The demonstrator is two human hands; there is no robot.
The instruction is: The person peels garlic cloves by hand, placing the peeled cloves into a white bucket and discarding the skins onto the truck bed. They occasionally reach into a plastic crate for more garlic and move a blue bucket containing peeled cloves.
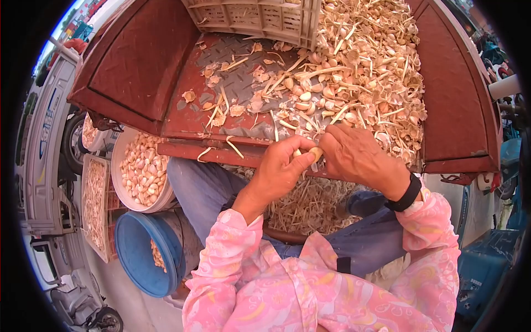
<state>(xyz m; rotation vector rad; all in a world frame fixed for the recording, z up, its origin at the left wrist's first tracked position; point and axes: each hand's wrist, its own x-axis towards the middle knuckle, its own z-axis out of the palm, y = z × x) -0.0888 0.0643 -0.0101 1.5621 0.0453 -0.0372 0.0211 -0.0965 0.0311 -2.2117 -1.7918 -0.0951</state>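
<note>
My left hand (281,169) is closed, with a garlic clove (316,153) pinched at the tips of its thumb and forefinger. Close against it, my right hand (359,157) has its fingers bent inward, and its fingertips meet the same clove. A dark band circles the right wrist. Both hands are over the front edge of a red metal truck bed (204,119). Just beyond them lie loose garlic cloves (306,99), dry skins and stalks. The inner fingers of my right hand are hidden.
A large heap of garlic (370,66) covers the bed's right side. A plastic crate (254,22) stands at the back. To the left are a white bucket of cloves (117,171), a blue bucket (135,260) and a filled crate (88,221). Stalk waste (310,210) lies below the bed.
</note>
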